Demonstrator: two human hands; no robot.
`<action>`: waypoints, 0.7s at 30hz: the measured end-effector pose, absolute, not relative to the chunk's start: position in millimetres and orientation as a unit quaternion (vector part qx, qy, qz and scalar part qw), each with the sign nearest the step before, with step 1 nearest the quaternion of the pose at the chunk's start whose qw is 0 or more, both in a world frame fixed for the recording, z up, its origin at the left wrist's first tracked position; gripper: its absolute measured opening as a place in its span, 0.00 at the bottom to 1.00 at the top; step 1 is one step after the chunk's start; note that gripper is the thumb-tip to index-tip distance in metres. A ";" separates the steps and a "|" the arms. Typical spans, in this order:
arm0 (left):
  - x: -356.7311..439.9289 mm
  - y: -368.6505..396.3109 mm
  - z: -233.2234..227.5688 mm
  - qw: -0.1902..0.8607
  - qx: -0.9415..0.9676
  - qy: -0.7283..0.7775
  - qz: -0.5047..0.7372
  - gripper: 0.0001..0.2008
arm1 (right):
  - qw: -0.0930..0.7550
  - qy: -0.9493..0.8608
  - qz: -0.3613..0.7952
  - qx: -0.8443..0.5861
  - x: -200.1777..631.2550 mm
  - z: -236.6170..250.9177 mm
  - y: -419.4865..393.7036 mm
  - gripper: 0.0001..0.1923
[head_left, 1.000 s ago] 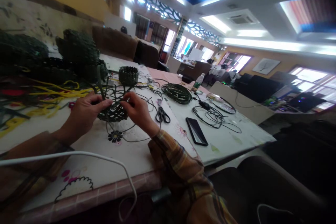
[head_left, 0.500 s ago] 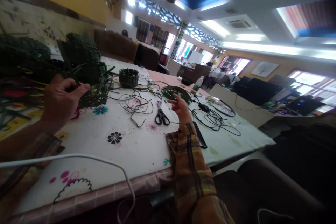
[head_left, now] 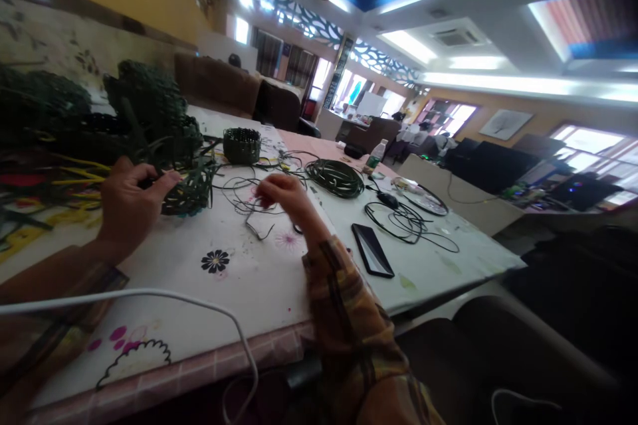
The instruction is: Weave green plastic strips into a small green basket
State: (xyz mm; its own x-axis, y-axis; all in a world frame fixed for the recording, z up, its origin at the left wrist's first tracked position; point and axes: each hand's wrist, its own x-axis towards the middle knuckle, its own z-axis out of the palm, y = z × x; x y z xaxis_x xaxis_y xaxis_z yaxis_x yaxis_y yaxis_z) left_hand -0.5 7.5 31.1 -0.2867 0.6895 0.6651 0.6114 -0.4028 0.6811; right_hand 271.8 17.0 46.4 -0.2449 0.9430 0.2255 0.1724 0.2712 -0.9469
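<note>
Half-woven dark green basket piece (head_left: 192,191) sits left on the white flower-printed surface (head_left: 239,279), in the left hand (head_left: 130,202). Right hand (head_left: 283,194) lies to its right, on loose thin dark strands (head_left: 249,202). Small round woven green basket (head_left: 242,145) stands behind both. Coiled green cord (head_left: 336,177) lies further right; flat black phone (head_left: 372,250) nearer the front edge, right of the right hand.
</note>
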 end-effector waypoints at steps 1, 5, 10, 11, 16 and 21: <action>3.3 4.8 30.1 0.031 0.600 0.542 0.588 0.16 | 0.442 -0.667 0.481 -0.358 254.3 40.7 13.4 0.09; 17.5 -5.8 24.9 0.021 0.624 0.525 0.578 0.17 | 0.502 -0.633 0.520 -0.276 205.1 17.1 3.2 0.05; 25.6 -11.0 18.6 0.028 0.647 0.516 0.560 0.19 | 0.569 -0.565 0.518 -0.296 196.6 8.0 1.0 0.05; 26.3 -11.3 17.9 0.030 0.649 0.515 0.559 0.19 | 0.587 -0.556 0.511 -0.292 197.9 8.9 0.4 0.05; 27.2 -12.5 17.5 0.068 0.638 0.524 0.560 0.18 | 0.626 -0.543 0.503 -0.245 204.3 18.6 -4.8 0.06; 28.9 -15.4 19.5 0.072 0.637 0.528 0.558 0.18 | 0.644 -0.489 0.529 -0.257 201.5 22.1 -6.5 0.09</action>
State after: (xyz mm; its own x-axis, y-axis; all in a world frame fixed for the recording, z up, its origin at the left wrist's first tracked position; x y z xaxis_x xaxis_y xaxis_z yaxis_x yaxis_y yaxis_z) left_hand 28.9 -15.4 19.5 -0.1783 0.7528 0.6337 0.5911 -0.4329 0.6806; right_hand 201.5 -6.5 22.1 -0.0389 0.9331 0.3575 -0.4305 0.3073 -0.8487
